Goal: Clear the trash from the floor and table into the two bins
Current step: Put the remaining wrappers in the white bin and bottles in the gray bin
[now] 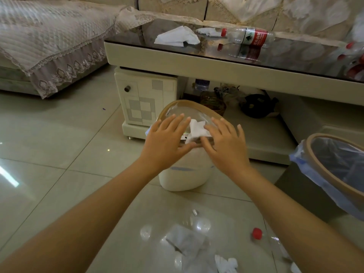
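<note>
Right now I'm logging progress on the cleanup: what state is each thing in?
left hand: open, over white bin
right hand: open, over white bin
white bin: upright, tissue at its mouth
second bin: blue liner fitted
bottle: capped, lying on table
floor tissues: not picked up

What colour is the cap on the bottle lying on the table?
Red. The cap on the bottle shows clearly in the head view.

Home lounge: sofa, coffee table
</note>
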Demonstrator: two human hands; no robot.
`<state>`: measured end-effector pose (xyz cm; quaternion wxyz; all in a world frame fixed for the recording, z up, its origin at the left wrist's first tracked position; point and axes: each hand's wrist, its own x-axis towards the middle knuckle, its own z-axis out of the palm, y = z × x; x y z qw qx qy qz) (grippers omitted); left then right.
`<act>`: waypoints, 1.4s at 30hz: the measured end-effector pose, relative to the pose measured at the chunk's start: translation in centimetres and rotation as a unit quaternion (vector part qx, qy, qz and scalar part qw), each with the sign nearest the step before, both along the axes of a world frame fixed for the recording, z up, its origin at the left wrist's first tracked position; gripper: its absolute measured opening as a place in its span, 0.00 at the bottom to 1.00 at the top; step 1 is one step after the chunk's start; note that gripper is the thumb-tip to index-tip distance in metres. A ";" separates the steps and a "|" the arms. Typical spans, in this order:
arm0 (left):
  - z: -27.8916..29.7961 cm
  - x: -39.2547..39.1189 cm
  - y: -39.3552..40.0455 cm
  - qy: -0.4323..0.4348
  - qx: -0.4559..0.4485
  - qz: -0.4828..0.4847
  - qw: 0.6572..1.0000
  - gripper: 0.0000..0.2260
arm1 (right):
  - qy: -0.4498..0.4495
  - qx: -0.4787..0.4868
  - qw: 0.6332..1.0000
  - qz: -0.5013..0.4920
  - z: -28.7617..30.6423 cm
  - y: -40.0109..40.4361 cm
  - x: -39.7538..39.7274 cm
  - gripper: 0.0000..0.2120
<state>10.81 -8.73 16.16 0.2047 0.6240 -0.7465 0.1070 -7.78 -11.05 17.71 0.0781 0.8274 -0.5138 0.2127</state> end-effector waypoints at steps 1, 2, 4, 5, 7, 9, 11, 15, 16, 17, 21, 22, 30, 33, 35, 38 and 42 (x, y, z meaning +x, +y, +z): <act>-0.1 0.0 1.2 -0.005 -0.008 -0.005 1.000 0.32 | 0.008 -0.009 1.000 0.009 -0.2 1.1 -0.6 0.21; -0.1 0.0 2.4 -0.010 -0.017 -0.011 1.000 0.31 | 0.020 -0.010 1.000 0.016 -0.4 2.2 -1.1 0.22; -0.4 -0.4 4.8 -0.017 -0.027 -0.026 0.999 0.30 | 0.046 0.008 0.999 0.026 -0.9 4.6 -2.2 0.24; -0.7 -0.7 5.9 -0.018 -0.026 -0.033 0.999 0.30 | 0.058 0.016 0.998 0.031 -1.2 5.7 -2.7 0.25; -1.5 -1.5 7.9 -0.015 -0.017 -0.044 0.999 0.29 | 0.077 0.023 0.996 0.044 -1.9 7.8 -3.8 0.26; -2.5 -2.4 9.9 -0.014 0.000 -0.056 0.998 0.28 | 0.086 0.034 0.994 0.060 -2.8 9.8 -4.9 0.27; -3.6 -3.3 11.9 -0.026 0.018 -0.072 0.997 0.28 | 0.091 0.054 0.992 0.070 -3.8 11.6 -6.1 0.26; -5.8 -4.1 15.7 -0.041 0.053 -0.082 0.994 0.27 | 0.132 0.101 0.982 0.095 -6.2 14.7 -7.7 0.27; -6.4 -4.1 16.4 -0.040 0.064 -0.074 0.994 0.27 | 0.142 0.115 0.977 0.105 -6.7 15.3 -7.9 0.27; -6.9 -4.0 17.0 -0.039 0.078 -0.065 0.994 0.28 | 0.154 0.128 0.973 0.115 -7.3 15.8 -8.0 0.28; -10.1 -4.2 18.8 -0.049 0.142 -0.046 0.988 0.30 | 0.199 0.162 0.955 0.146 -9.7 17.4 -8.5 0.29; -11.0 -4.4 19.1 -0.047 0.157 -0.046 0.985 0.31 | 0.212 0.170 0.950 0.152 -10.4 17.7 -8.8 0.29; -17.0 -8.1 18.3 -0.033 0.297 -0.048 0.953 0.38 | 0.276 0.241 0.921 0.131 -16.0 19.5 -12.2 0.30; -19.0 -9.7 17.4 -0.042 0.340 -0.049 0.938 0.39 | 0.272 0.263 0.919 0.114 -17.8 19.9 -13.6 0.30; -20.2 -10.4 16.7 -0.053 0.365 -0.048 0.928 0.41 | 0.272 0.277 0.916 0.101 -18.6 20.0 -14.3 0.31; -21.3 -11.2 16.1 -0.057 0.400 -0.045 0.913 0.41 | 0.271 0.299 0.911 0.089 -19.3 19.9 -14.7 0.33; -21.8 -11.8 15.9 -0.060 0.393 -0.050 0.916 0.36 | 0.269 0.325 0.904 0.075 -19.9 19.6 -14.8 0.34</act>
